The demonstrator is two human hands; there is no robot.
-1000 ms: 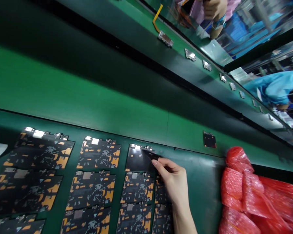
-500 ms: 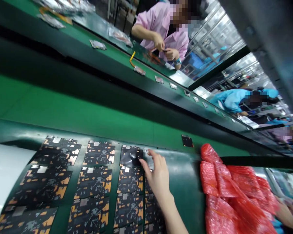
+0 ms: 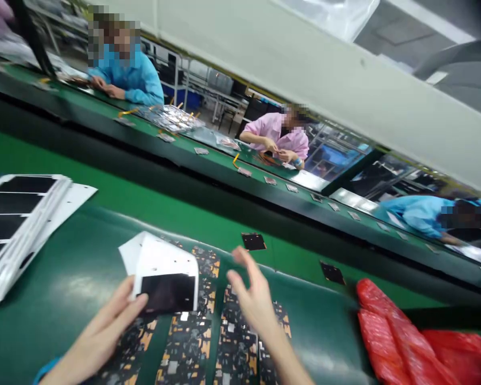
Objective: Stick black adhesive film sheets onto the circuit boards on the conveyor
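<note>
The left hand [image 3: 104,327] pinches a curled white sheet [image 3: 166,259] bearing a black patch [image 3: 168,293]; it hides some circuit boards [image 3: 185,342], whose fine markings are too blurred to read. Right of the sheet, the right hand [image 3: 253,297] is apart, thumb and fingers seemingly parted. Left of the sheet, a stack [image 3: 14,203] runs out of frame; far right, red wrapping [image 3: 393,337] does too.
</note>
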